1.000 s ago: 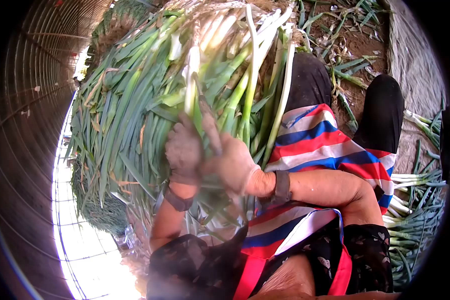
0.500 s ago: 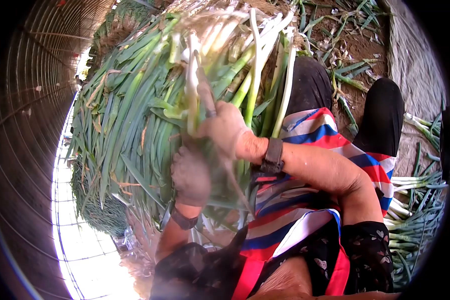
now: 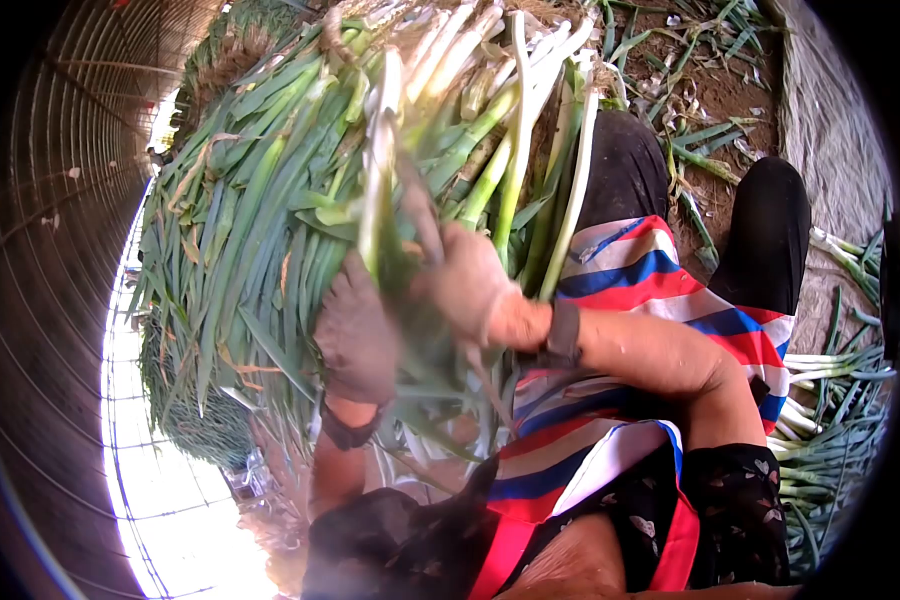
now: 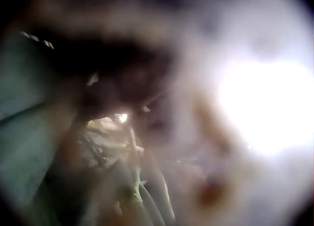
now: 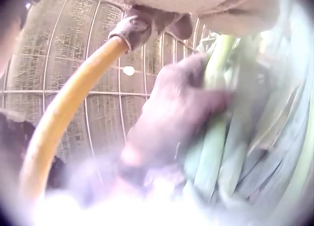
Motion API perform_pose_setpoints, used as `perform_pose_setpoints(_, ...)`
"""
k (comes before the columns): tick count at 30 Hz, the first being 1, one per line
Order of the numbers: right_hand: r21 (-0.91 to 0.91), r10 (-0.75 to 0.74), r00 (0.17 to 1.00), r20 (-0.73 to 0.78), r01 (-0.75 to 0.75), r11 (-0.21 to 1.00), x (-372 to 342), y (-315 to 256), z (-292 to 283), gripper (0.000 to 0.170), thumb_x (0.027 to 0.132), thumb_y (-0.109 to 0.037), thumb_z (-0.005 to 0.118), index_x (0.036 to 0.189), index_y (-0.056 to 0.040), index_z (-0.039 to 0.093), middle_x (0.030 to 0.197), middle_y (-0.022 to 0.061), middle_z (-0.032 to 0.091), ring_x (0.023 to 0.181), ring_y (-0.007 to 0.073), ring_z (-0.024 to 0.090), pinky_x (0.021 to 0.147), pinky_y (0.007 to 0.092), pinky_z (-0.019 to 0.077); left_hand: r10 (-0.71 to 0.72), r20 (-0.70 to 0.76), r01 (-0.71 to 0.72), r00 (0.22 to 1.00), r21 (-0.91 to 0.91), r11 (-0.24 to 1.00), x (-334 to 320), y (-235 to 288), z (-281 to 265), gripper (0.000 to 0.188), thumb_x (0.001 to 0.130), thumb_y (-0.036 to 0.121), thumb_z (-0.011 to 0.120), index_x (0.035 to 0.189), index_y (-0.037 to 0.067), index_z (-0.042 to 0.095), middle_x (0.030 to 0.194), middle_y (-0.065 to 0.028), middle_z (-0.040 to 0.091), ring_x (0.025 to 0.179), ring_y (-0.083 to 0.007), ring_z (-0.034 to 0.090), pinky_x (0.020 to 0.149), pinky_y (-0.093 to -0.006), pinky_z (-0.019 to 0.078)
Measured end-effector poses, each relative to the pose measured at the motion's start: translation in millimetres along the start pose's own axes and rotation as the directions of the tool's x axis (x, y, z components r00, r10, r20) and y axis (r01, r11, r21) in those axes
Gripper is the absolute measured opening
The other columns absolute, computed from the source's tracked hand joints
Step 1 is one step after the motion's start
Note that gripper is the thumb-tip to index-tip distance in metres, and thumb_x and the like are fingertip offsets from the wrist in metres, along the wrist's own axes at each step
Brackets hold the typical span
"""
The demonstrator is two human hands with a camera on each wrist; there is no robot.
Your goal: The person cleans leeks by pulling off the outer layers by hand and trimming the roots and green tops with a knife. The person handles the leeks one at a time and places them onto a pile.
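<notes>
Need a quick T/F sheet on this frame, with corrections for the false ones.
1. The left hand grips a green-and-white stalk. True.
2. The right hand is empty. False: the right hand holds a slim tool.
3. The apron has red, white and blue stripes. True.
4. The hose looks blue in the right wrist view. False: it is yellow-orange there.
5. More stalks lie on the person's right. True.
</notes>
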State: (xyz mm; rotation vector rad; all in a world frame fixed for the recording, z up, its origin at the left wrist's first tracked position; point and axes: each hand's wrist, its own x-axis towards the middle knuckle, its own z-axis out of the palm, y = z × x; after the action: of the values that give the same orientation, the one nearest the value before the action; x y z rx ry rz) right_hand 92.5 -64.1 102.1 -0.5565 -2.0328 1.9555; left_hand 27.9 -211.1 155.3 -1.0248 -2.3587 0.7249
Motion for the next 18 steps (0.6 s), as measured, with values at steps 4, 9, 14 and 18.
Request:
perform_pose_setpoints(4,-0.277,-0.236,0.962,0.136,0.266,0.923,-40,6,16,0.064,0.076,-0.024,0.077,0.129,0.0040,0.053,0.094,0.0255,0.069,0.091,0.0389,0.069,0.080,0.0423,0.0554,0.006,-0.044,-0.017,0.999,-0.240,0.971,42,-10,-4,0.058,0.087,0.023,0.064,0.137,0.000,0.047,0.097,-0.0135,0.061,0.087,-0.0284,0.065,0.069,-0.0372,0.0541)
perform_pose_setpoints(9,0.098,0.256,0.956,0.140,-0.271,0.958,-44,-16,-7,0.050,0.075,-0.022,0.080,0.112,0.0035,0.057,0.084,0.0209,0.066,0.078,0.0315,0.067,0.073,0.0392,0.0538,0.045,0.077,-0.028,0.996,-0.208,0.978,63,-5,2,0.069,0.081,0.021,0.071,0.140,-0.005,0.046,0.097,-0.0180,0.062,0.089,-0.0325,0.065,0.072,-0.0417,0.0529)
perform_pose_setpoints(14,0.154,0.211,0.971,0.116,-0.227,0.962,-51,-3,-9,0.038,0.075,-0.019,0.080,0.099,0.0018,0.058,0.081,0.0158,0.066,0.073,0.0291,0.065,0.070,0.0380,0.0526,-0.014,0.123,0.032,0.992,-0.144,0.989,60,-6,7,0.072,0.081,0.020,0.071,0.142,-0.005,0.044,0.093,-0.0147,0.062,0.083,-0.0305,0.066,0.069,-0.0399,0.0541)
perform_pose_setpoints(18,-0.226,-0.135,0.971,0.199,0.180,0.957,-52,35,20,0.041,0.074,-0.021,0.080,0.100,0.0027,0.058,0.080,0.0176,0.066,0.076,0.0336,0.067,0.072,0.0399,0.0533,0.000,0.030,-0.003,1.000,0.083,0.997,44,-3,13,0.039,0.090,0.013,0.059,0.128,0.002,0.053,0.089,-0.0092,0.063,0.078,-0.0236,0.070,0.059,-0.0340,0.0571)
